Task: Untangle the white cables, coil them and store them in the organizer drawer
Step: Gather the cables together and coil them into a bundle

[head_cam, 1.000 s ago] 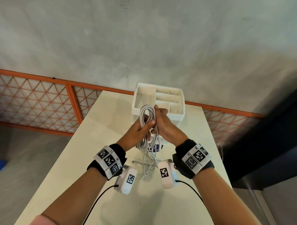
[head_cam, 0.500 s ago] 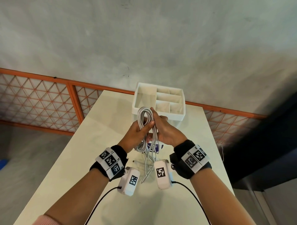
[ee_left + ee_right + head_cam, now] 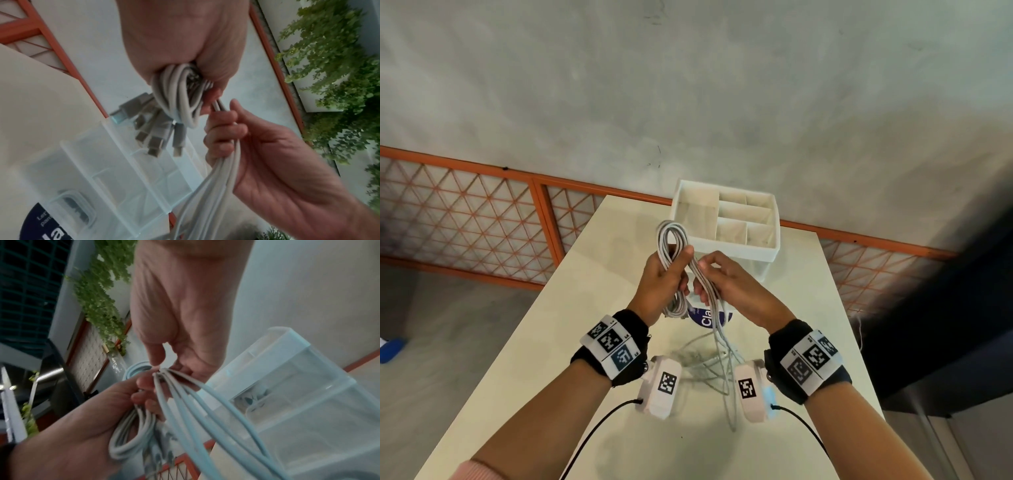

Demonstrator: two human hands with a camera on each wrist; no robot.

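Observation:
My left hand (image 3: 664, 277) grips a coiled bundle of white cables (image 3: 671, 240) above the table, with the loop sticking up past the thumb. In the left wrist view the coil (image 3: 180, 97) bulges out of the fist and several plugs (image 3: 152, 131) dangle below it. Just to the right, my right hand (image 3: 726, 281) pinches several loose strands (image 3: 717, 329) that run down to the table. The right wrist view shows these strands (image 3: 185, 402) fanning out from the fingertips. The white organizer drawer (image 3: 736, 251), divided into compartments, stands behind the hands.
A clear plastic box (image 3: 123, 170) with a dark blue round label (image 3: 705, 318) sits on the cream table (image 3: 619, 240) under the hands. An orange lattice fence (image 3: 465, 222) runs behind the table. Grey floor lies on both sides.
The hands were clasped together round the bundle. They have now parted: the left hand holds the coil to the left, and the right hand has drawn several strands out to the right.

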